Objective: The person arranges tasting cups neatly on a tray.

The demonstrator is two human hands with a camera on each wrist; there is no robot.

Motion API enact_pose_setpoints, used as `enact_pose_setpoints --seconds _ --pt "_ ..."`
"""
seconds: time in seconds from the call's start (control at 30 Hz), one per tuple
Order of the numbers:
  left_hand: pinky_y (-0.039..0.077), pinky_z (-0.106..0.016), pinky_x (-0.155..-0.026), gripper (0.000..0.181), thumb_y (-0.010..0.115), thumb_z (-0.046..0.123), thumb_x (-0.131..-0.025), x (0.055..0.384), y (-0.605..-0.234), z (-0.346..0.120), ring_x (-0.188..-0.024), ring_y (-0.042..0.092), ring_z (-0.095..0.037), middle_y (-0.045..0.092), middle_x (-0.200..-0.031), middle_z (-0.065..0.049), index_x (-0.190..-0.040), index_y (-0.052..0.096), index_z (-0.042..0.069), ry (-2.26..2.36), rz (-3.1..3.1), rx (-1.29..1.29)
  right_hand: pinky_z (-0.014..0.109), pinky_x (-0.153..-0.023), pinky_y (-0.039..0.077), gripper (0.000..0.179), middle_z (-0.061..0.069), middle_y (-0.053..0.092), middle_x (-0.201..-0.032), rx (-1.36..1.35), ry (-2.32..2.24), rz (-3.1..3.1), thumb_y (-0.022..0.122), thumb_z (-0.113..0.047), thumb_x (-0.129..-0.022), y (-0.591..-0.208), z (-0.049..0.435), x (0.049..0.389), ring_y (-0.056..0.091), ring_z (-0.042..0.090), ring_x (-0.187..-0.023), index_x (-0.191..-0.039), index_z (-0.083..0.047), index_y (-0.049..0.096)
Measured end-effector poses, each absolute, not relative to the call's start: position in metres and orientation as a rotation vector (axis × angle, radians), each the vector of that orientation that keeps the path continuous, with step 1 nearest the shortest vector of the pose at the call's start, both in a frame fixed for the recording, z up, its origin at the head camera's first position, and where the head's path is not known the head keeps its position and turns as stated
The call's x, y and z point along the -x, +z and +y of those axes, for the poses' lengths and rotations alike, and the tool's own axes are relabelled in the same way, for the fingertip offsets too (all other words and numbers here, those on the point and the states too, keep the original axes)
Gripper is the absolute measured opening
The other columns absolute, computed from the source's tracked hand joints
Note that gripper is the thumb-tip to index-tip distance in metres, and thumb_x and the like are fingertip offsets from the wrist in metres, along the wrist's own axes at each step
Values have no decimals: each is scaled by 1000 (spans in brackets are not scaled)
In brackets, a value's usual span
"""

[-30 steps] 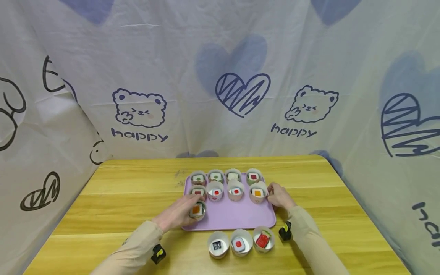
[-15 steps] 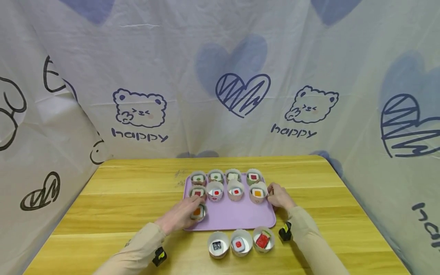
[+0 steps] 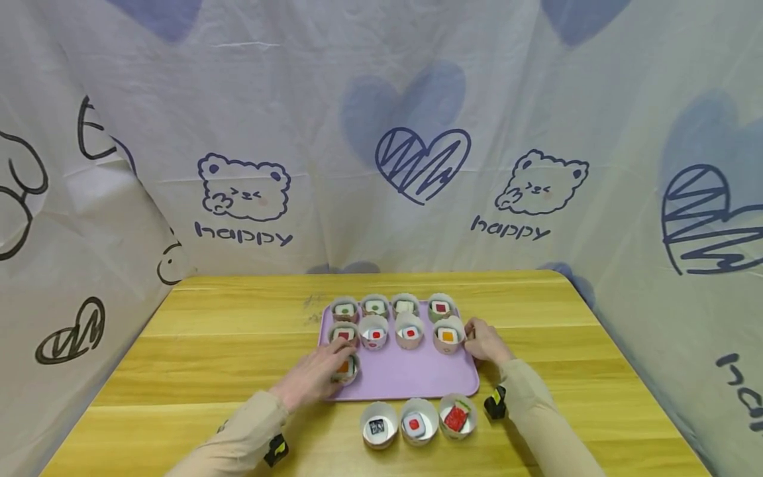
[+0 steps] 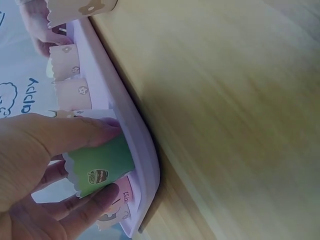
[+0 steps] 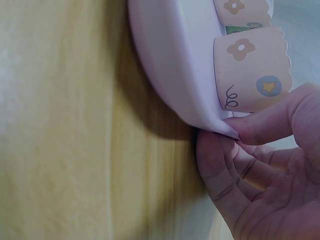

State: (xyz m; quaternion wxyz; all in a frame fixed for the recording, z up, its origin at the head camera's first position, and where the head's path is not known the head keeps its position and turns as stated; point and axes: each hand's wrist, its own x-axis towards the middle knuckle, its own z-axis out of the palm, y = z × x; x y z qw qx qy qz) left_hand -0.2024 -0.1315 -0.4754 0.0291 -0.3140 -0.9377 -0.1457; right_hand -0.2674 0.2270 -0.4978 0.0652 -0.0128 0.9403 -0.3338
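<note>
On the front left corner of the lilac tray point(image 3: 411, 377) stands a green paper cake cup point(image 4: 102, 162), with an orange-topped white piece inside. My left hand point(image 3: 308, 376) holds this cup between thumb and fingers, as the left wrist view shows. At the tray's right side, my right hand point(image 3: 487, 341) pinches the rim, thumb above and fingers beneath in the right wrist view. Beside that thumb is a pink flower-print cup point(image 5: 252, 70). Two rows of cups with small square pieces fill the tray's back half; my left fingers partly cover one red-topped piece point(image 3: 344, 334).
In front of the tray, three more cups stand on the wooden table point(image 3: 208, 344): one with a black-topped piece point(image 3: 377, 427), one with a red-dotted piece point(image 3: 414, 424), one with a red piece point(image 3: 456, 417). A printed white cloth point(image 3: 334, 218) hangs behind.
My left hand and the green cup have shifted slightly toward the tray's front edge and a little right. My right hand keeps its place on the rim.
</note>
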Motion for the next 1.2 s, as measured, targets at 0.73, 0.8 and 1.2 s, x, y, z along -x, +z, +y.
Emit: enact_pose_setpoints --seconds 0.73,0.8,1.2 --pt "54 -33 -53 69 83 19 -79 195 -483 -129 -103 66 -34 56 -139 -13 -140 56 6 -182 -2786 893 28 -57 46 29 10 54 -78 43 -1010 2838 54 2 -79 -498 228 267 57 20 -65 -107 7 54" --pt "53 -31 -52 68 83 20 -79 194 -484 -129 -101 67 -34 56 -140 -13 -140 57 5 -165 -2779 889 28 -57 46 28 11 53 -77 52 -1005 2842 54 2 -79 -498 228 268 57 21 -65 -106 7 54" --pt "47 -25 -48 67 84 23 -79 193 -486 -128 -95 67 -32 56 -139 -13 -139 58 6 -124 -2754 870 28 -57 46 27 10 54 -78 46 -1001 2849 54 2 -79 -497 227 268 57 20 -64 -105 6 54"
